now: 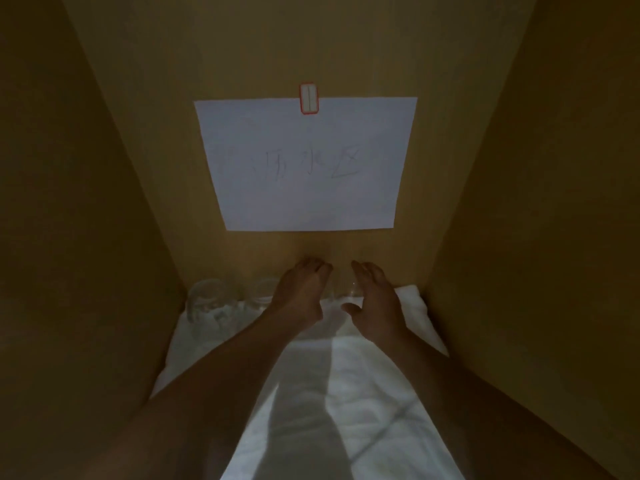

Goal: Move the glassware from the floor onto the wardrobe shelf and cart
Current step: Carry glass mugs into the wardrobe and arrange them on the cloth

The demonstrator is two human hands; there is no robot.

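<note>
Wardrobe shelf (485, 168): I see dim tan walls on three sides.
White cloth (346, 393): it covers the shelf floor.
Paper sheet (306, 164): it is taped to the back wall and bears faint handwriting.
Left hand (301, 292): fingers relaxed and slightly curved, reaching toward the back wall; I cannot tell whether it touches glass.
Right hand (374, 303): fingers loosely spread, just beside a clear glass (348, 289).
Two glasses (207, 299): they stand on the cloth in the back left corner.

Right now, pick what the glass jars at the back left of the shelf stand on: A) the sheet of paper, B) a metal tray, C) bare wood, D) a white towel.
D: the two glass jars stand at the back left corner on the white towel that covers the shelf, left of the left hand; the paper sheet hangs on the back wall above.
</note>
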